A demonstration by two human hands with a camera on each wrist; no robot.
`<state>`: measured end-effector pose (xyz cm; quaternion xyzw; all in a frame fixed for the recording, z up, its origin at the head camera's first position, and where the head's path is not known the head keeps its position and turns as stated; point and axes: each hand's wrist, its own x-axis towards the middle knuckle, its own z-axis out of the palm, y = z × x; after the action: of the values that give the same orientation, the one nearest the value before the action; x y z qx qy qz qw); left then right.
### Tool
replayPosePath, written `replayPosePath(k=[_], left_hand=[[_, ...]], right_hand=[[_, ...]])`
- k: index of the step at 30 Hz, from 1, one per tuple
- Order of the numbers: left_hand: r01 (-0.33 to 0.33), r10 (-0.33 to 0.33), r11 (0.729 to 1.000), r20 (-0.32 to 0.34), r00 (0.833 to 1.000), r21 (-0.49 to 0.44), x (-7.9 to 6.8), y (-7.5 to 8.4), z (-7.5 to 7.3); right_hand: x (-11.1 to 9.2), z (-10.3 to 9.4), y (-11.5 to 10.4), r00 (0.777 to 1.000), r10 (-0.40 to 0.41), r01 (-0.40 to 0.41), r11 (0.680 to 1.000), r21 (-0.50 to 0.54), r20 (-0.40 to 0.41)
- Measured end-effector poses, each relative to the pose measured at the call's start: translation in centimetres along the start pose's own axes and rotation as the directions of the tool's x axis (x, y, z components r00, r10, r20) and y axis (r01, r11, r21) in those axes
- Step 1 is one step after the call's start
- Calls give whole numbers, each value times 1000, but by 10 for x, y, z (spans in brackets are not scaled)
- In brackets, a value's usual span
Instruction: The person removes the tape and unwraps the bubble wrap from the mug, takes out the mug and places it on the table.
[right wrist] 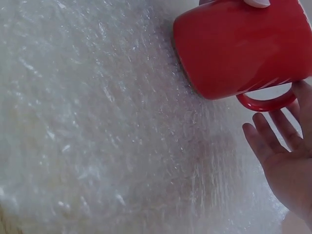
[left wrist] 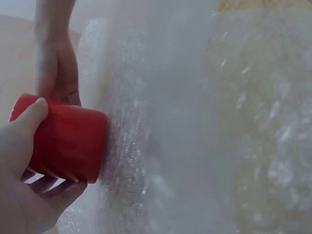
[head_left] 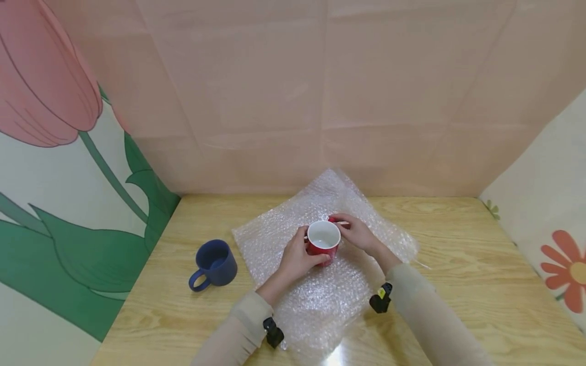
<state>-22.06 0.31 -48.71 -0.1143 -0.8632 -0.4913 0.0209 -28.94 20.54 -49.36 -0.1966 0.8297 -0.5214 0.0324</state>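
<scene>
A red mug (head_left: 323, 244) with a white inside stands upright on a sheet of bubble wrap (head_left: 284, 229). My left hand (head_left: 297, 259) grips its body from the left, with the thumb across the near side and the fingers curled round the far side. On the other side my right hand (head_left: 359, 234) is at the mug's handle (right wrist: 265, 105), its thumb near the rim. In the right wrist view, the fingers (right wrist: 265, 136) of that hand extend loosely beside and behind the handle. The left wrist view shows the red mug (left wrist: 68, 141) in the left hand (left wrist: 24, 170).
A dark blue mug (head_left: 222, 267) stands on the wooden table (head_left: 155, 305) left of the wrap, its handle toward the near left. Behind the table rises a pink-beige backdrop (head_left: 256, 101). Flower-printed panels (head_left: 549, 203) flank both sides.
</scene>
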Motion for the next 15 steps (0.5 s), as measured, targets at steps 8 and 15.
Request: replayPosePath(k=[8, 15], left_hand=[[-18, 20, 999, 42, 999, -44, 4, 12, -7], [-32, 37, 996, 63, 997, -77, 8, 24, -10]], right_hand=[[-6, -10, -8, 1000, 20, -20, 995, 99, 3], [-13, -22, -18, 999, -13, 16, 996, 84, -34]])
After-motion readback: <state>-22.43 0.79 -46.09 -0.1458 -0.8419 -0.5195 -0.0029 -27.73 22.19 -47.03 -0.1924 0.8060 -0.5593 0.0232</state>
